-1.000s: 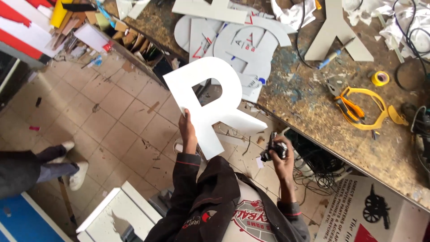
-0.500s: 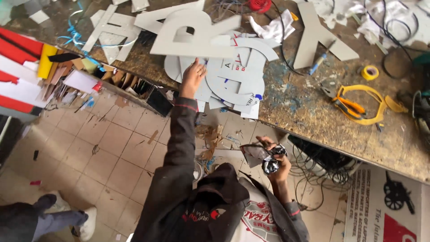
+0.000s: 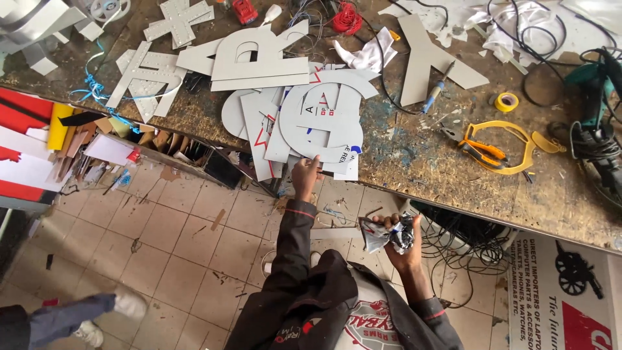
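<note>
My left hand (image 3: 304, 176) reaches to the near edge of the workbench (image 3: 421, 172) and its fingertips touch the bottom of a stack of flat grey letter cutouts (image 3: 317, 116). A large pale letter cutout (image 3: 259, 61) lies flat on the bench beyond the stack. Lower down, over the floor, my right hand (image 3: 407, 249) is closed around a crumpled wad of grey-and-white film (image 3: 385, 233).
On the bench lie a Y-shaped cutout (image 3: 431, 55), a yellow tape roll (image 3: 506, 102), a yellow-framed tool (image 3: 499, 146), tangled cables and a power tool (image 3: 596, 129). Another person's shoe (image 3: 97, 324) stands on the tiled floor at bottom left. A printed board (image 3: 564, 291) leans at bottom right.
A second ago my left hand held the large pale letter up. It laid the letter on the bench, let go, and drew back to the stack at the bench edge. My right hand kept the wad.
</note>
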